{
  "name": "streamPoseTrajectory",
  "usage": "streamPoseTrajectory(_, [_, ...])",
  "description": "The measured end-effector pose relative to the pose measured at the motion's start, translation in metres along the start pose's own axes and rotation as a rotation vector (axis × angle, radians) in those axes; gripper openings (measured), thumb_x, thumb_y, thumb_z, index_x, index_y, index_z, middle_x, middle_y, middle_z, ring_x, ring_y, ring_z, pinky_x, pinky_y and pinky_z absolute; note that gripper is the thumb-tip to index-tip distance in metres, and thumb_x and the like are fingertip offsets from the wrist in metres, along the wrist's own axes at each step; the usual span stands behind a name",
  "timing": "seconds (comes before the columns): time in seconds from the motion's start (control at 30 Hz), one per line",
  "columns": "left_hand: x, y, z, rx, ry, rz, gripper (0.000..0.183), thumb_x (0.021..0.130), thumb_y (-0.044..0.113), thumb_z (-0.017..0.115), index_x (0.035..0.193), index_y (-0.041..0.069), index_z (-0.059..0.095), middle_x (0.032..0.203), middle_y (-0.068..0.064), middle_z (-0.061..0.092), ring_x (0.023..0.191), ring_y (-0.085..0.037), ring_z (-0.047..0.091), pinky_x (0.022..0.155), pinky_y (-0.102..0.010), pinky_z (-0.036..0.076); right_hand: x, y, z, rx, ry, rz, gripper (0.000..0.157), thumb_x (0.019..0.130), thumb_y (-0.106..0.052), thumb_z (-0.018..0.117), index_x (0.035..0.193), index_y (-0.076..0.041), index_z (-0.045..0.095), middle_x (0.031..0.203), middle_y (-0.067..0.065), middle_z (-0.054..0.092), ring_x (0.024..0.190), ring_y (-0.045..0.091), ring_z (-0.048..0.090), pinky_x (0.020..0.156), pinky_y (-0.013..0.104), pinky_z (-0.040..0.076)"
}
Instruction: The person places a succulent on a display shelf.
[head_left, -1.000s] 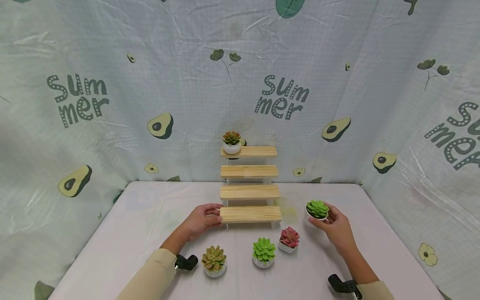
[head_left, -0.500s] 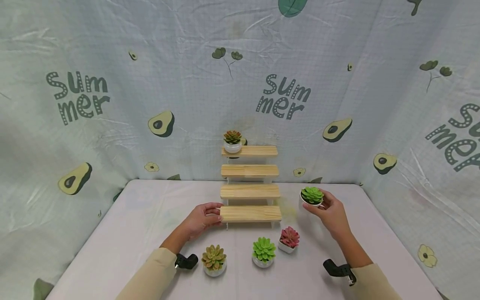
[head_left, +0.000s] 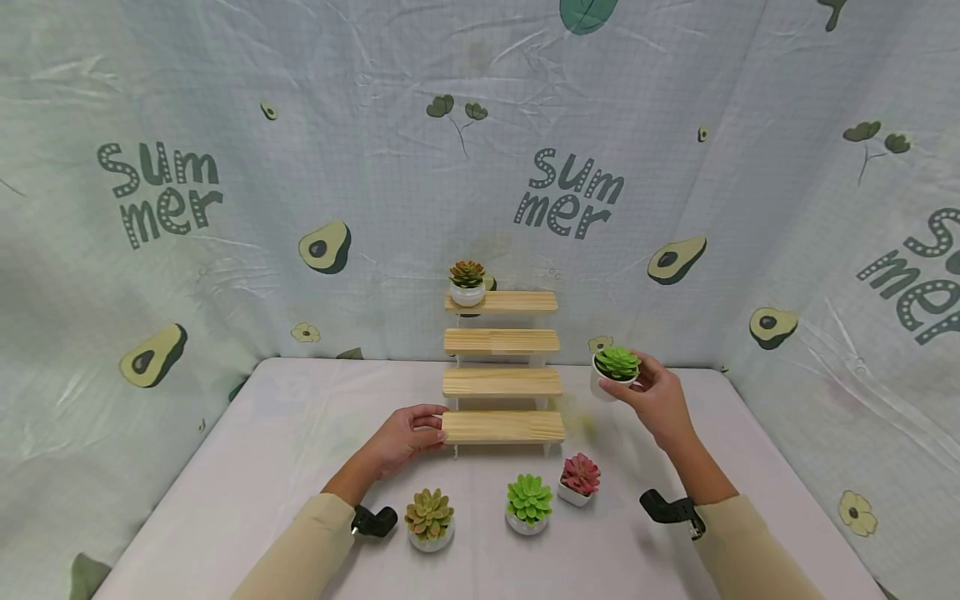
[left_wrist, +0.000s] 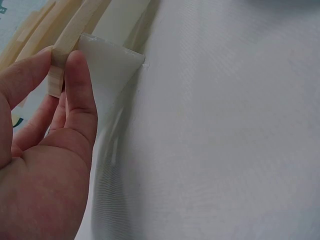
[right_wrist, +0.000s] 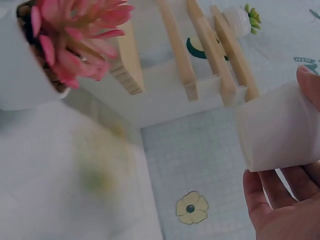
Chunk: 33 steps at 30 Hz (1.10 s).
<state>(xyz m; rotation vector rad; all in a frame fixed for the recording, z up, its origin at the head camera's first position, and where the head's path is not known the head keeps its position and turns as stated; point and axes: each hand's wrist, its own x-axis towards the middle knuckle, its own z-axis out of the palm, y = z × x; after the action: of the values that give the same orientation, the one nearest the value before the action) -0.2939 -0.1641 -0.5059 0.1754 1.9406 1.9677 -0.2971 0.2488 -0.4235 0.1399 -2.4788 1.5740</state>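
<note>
A tiered wooden stand [head_left: 502, 427] with clear side supports stands at the table's middle back. My left hand [head_left: 405, 440] pinches the left end of its lowest shelf; in the left wrist view thumb and fingers grip the board's end [left_wrist: 56, 82]. To the right of the stand, my right hand [head_left: 660, 400] holds a green potted succulent [head_left: 617, 364] above the table, fingers and thumb round its white pot [right_wrist: 280, 127]. A reddish-green succulent [head_left: 467, 283] sits at the left end of the top shelf.
In front of the stand are an olive-brown succulent [head_left: 429, 521], a bright green one [head_left: 528, 504] and a pink one [head_left: 578, 481] in a squarish white pot. A printed curtain [head_left: 405, 192] hangs behind the white table [head_left: 285, 433].
My right hand has lifted the green succulent upward and slightly left, towards the upper shelves' height. The left hand keeps its hold on the lowest shelf.
</note>
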Motion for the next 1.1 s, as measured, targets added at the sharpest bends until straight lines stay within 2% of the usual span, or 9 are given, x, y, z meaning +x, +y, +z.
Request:
streamPoseTrajectory(0.2, [0.0, -0.001, 0.0, -0.008, -0.01, 0.006, 0.055, 0.098, -0.002, 0.064, 0.147, -0.008, 0.043, 0.117, -0.011, 0.064, 0.098, -0.014, 0.068, 0.091, -0.033, 0.062, 0.01, -0.009, 0.001, -0.007, 0.009, -0.02, 0.078, 0.089, -0.038, 0.081, 0.152, -0.008, 0.047, 0.145, 0.016, 0.058, 0.128, 0.03, 0.059, 0.084, 0.002, 0.047])
streamPoseTrajectory(0.43, [0.001, 0.0, 0.0, -0.004, 0.009, -0.003, 0.054, 0.098, -0.002, 0.064, 0.147, -0.008, 0.044, 0.117, -0.012, 0.063, 0.098, -0.014, 0.068, 0.091, -0.033, 0.062, 0.023, -0.02, 0.003, 0.031, -0.001, -0.019, 0.076, 0.088, -0.042, 0.081, 0.15, -0.01, 0.05, 0.141, 0.015, 0.059, 0.105, 0.007, 0.062, 0.082, 0.009, 0.054])
streamPoseTrajectory(0.53, [0.001, 0.001, 0.001, -0.002, 0.014, -0.007, 0.054, 0.097, -0.002, 0.065, 0.147, -0.007, 0.044, 0.117, -0.012, 0.062, 0.098, -0.014, 0.067, 0.092, -0.033, 0.062, 0.028, -0.023, 0.004, 0.067, -0.017, -0.035, 0.075, 0.089, -0.038, 0.081, 0.149, -0.009, 0.049, 0.141, 0.016, 0.058, 0.104, 0.002, 0.061, 0.083, 0.009, 0.055])
streamPoseTrajectory(0.67, [0.0, 0.002, 0.001, -0.003, 0.015, -0.01, 0.054, 0.098, -0.002, 0.064, 0.147, -0.007, 0.044, 0.118, -0.012, 0.062, 0.098, -0.014, 0.067, 0.092, -0.033, 0.062, 0.037, -0.028, 0.004, 0.09, -0.035, -0.048, 0.074, 0.089, -0.037, 0.081, 0.149, -0.009, 0.05, 0.141, 0.015, 0.058, 0.108, 0.005, 0.061, 0.084, 0.009, 0.055])
streamPoseTrajectory(0.9, [0.0, 0.003, 0.001, 0.003, 0.017, -0.012, 0.054, 0.097, -0.001, 0.065, 0.147, -0.007, 0.044, 0.118, -0.012, 0.062, 0.099, -0.014, 0.067, 0.092, -0.033, 0.062, 0.053, -0.04, 0.006, 0.071, -0.043, -0.049, 0.079, 0.087, -0.043, 0.081, 0.15, -0.008, 0.048, 0.144, 0.015, 0.059, 0.119, 0.018, 0.061, 0.084, 0.007, 0.053])
streamPoseTrajectory(1.1, [0.0, 0.003, 0.002, 0.0, 0.019, -0.012, 0.054, 0.097, -0.002, 0.065, 0.147, -0.007, 0.044, 0.118, -0.012, 0.063, 0.098, -0.014, 0.067, 0.092, -0.033, 0.062, 0.067, -0.05, 0.012, 0.084, -0.064, -0.064, 0.079, 0.088, -0.039, 0.081, 0.15, -0.005, 0.045, 0.143, 0.016, 0.061, 0.112, 0.012, 0.062, 0.08, 0.011, 0.054])
